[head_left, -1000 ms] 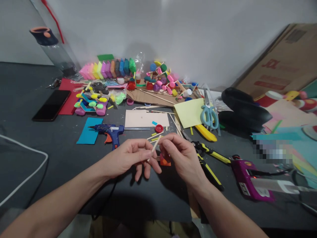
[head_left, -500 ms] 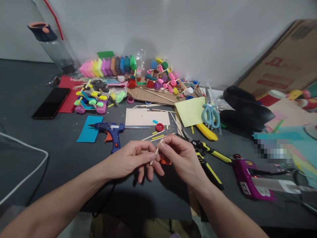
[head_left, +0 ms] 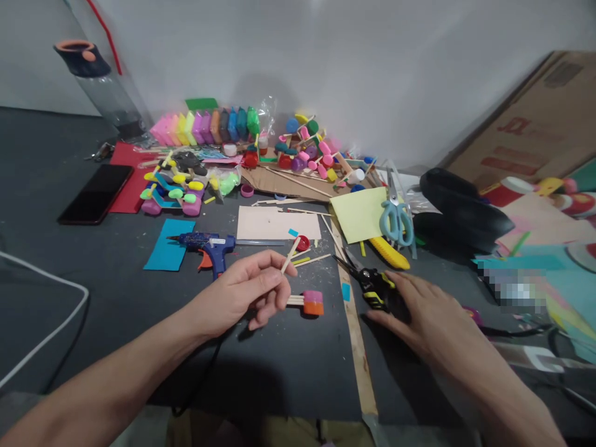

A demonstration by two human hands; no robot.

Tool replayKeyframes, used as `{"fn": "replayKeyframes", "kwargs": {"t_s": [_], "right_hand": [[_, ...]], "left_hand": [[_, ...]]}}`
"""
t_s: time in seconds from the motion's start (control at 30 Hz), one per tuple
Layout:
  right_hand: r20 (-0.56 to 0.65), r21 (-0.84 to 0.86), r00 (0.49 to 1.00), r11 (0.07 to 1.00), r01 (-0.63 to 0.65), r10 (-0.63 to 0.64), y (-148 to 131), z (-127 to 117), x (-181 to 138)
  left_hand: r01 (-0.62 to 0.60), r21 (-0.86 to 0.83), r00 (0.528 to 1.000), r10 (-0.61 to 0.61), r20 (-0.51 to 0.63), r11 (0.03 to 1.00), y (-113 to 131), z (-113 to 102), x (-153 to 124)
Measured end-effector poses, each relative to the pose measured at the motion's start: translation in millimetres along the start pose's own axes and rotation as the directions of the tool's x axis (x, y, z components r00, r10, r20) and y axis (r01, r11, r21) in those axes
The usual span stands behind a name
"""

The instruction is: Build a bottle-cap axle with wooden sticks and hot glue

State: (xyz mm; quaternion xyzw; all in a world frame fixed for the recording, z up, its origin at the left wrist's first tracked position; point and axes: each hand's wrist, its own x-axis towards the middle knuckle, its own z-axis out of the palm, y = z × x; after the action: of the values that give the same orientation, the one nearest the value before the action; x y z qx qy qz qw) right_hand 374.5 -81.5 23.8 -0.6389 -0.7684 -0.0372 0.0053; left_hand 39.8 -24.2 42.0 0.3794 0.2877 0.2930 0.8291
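Between the thumb and fingers of my left hand (head_left: 254, 288) is a short wooden stick (head_left: 290, 256), its tip pointing up and away. My right hand (head_left: 431, 310) is spread over the handles of the black and yellow pruning shears (head_left: 371, 282), thumb on the near side and fingers on the far side; whether it touches them I cannot tell. The shears' blades point to the upper left. Just right of my left hand, a pink and orange block (head_left: 313, 302) with several thin sticks coming out of it lies on the table, partly hidden by my fingers.
A blue glue gun (head_left: 209, 245) lies left of centre by a blue paper (head_left: 162, 251). Light blue scissors (head_left: 395, 220) and a yellow cutter (head_left: 390, 252) lie beyond the shears. A wooden strip (head_left: 356, 347) runs to the front edge. A phone (head_left: 95, 194) lies left.
My right hand has let go of the stick and moved right to the shears' handles. My left hand keeps the stick and has shifted slightly left. The pink and orange block shows more fully.
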Motion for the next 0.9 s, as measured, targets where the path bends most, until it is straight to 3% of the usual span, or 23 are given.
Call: {"fn": "replayKeyframes", "kwargs": {"t_s": [0.17, 0.43, 0.6, 0.7, 0.9], "right_hand": [[0.082, -0.031, 0.996, 0.999, 0.021, -0.019, 21, 19, -22], [-0.069, -0.008, 0.996, 0.998, 0.056, -0.056, 5, 5, -16], [-0.155, 0.326, 0.987, 0.945, 0.002, 0.051, -21, -19, -7], [-0.151, 0.507, 0.988, 0.860, 0.059, 0.021, -46, -31, 6], [-0.209, 0.637, 0.977, 0.751, 0.173, -0.048, -84, -32, 36]], "left_hand": [[0.043, -0.074, 0.998, -0.040, 0.045, 0.996, 1, -1, 2], [0.107, -0.190, 0.988, -0.082, 0.135, 0.976, -2, -7, 3], [0.043, -0.141, 0.999, -0.038, 0.036, 0.989, 0, 1, 1], [-0.021, -0.152, 0.998, 0.012, -0.061, 0.988, 2, 3, 1], [-0.209, -0.229, 0.976, 0.187, -0.112, 0.951, 5, -1, 0]]}}
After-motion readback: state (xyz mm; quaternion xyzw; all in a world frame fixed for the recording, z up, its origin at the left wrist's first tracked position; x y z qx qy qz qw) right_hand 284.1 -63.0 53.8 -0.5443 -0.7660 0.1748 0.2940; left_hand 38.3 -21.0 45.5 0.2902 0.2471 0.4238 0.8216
